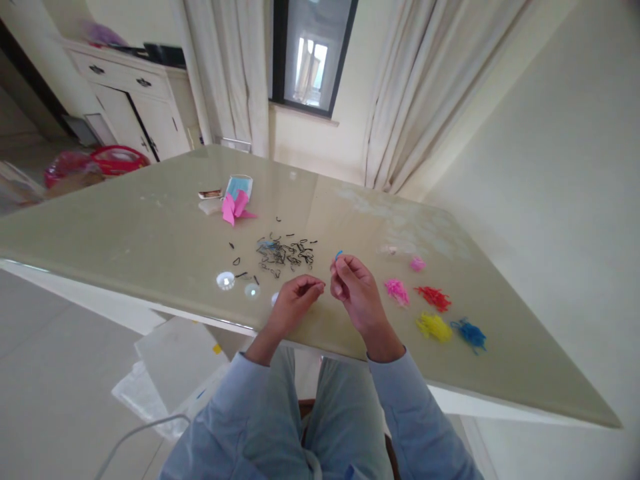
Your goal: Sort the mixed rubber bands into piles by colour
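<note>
My right hand (354, 285) is closed in a pinch on a small blue band (339, 254), whose tip sticks up above the fingers. Just to its left, my left hand (299, 299) is closed too, thumb against fingertips; whatever it may hold is too small to name. The hands are apart, over the table's near edge. Beyond my left hand lies a loose pile of black bands (287, 253) with a little blue among them. Right of my right hand are heaps of pink bands (397, 291), red bands (434, 298), yellow bands (434, 327) and blue bands (470, 334).
The glossy table (165, 233) also bears a blue face mask (240, 186), a pink paper piece (235, 208) and a smaller pink clump (417, 264). A white cabinet (135, 100) and red basket (119, 160) stand beyond at the left.
</note>
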Available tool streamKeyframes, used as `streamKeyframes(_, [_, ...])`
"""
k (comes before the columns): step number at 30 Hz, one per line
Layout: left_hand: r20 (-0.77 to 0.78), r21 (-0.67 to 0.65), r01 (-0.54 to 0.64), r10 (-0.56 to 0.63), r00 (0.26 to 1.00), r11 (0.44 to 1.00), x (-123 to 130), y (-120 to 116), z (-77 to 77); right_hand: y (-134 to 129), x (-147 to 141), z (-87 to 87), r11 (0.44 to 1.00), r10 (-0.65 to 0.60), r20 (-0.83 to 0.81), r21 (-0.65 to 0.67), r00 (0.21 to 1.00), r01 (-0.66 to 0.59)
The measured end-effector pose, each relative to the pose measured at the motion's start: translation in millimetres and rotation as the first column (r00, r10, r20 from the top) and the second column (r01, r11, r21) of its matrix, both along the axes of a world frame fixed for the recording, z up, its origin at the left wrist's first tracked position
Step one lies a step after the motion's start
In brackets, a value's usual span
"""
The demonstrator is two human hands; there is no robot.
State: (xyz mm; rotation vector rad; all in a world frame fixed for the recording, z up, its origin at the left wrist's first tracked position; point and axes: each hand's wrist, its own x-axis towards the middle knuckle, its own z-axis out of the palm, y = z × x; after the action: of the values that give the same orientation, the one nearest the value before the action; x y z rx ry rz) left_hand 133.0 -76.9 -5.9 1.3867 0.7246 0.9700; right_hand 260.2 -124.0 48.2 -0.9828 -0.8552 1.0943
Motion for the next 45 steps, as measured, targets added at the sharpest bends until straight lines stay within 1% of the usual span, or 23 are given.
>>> streamKeyframes(5, [-0.020, -0.029, -0.028, 0.027, 0.999, 0.999, -1.0, -1.3, 3.9, -16.4, 3.2, -7.9, 0.998, -0.069, -0.059, -0.006, 0.996, 0.068])
streamKeyframes(11, [-0.034, -0.010, -0.045, 0.045, 0.998, 0.999, -1.8, -1.2, 3.9, -31.6, 4.4, -14.1, 0.994, -0.107, -0.099, -0.029, 0.989, 0.105])
streamKeyframes(19, [-0.060, 0.003, -0.056, 0.056, 0.997, 0.998, -2.2, 0.0, -1.8, -50.5, 8.2, -4.7, 0.989, -0.145, -0.169, -0.017, 0.975, 0.144])
streamKeyframes(26, [-0.081, 0.017, -0.071, 0.072, 0.994, 0.997, -4.3, -1.0, 0.3, -64.9, 13.4, -1.8, 0.981, -0.192, -0.234, -0.016, 0.953, 0.194])
streamKeyframes(36, [-0.110, 0.026, -0.098, 0.100, 0.989, 0.995, -5.9, -2.5, 2.4, -83.7, 15.3, 7.4, 0.975, -0.214, -0.280, -0.001, 0.936, 0.223])
streamKeyframes(41, [-0.140, 0.060, -0.103, 0.111, 0.984, 0.993, -7.5, -4.2, 4.4, -99.3, 23.7, 4.9, 0.972, -0.227, -0.274, -0.009, 0.935, 0.234])
streamKeyframes(43, [-0.155, 0.068, -0.108, 0.117, 0.981, 0.992, -8.1, -5.0, 6.3, -108.5, 32.1, 1.5, 0.963, -0.265, -0.256, -0.029, 0.930, 0.267])
streamKeyframes(45, [-0.160, 0.069, -0.113, 0.123, 0.979, 0.991, -8.6, -5.7, 8.5, -119.4, 43.2, -3.2, 0.944, -0.329, -0.217, -0.058, 0.919, 0.324])
